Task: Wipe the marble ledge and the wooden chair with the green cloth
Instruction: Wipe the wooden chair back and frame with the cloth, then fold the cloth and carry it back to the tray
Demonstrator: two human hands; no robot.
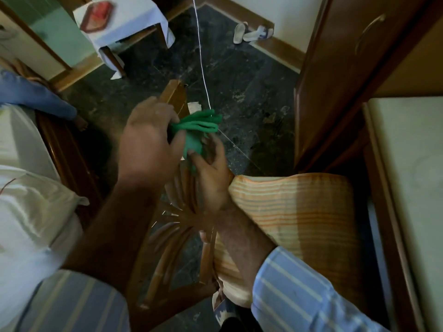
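The green cloth (197, 130) is bunched into folds above the wooden chair (165, 238), held between both hands. My left hand (148, 142) grips its left side, close to the top of the chair's backrest. My right hand (211, 171) pinches the lower hanging part from below with thumb and fingers. The chair has curved wooden slats in its back and a striped orange cushion (294, 226) on the seat. A pale marble ledge (407, 188) runs along the right edge, beside the chair.
A tall wooden cupboard (340, 75) stands at the right. A bed with white pillows (31, 192) lies at the left. A small table with a white cloth (124, 22) and white slippers (251, 32) are farther off on the dark floor. A thin white cord (202, 65) hangs ahead.
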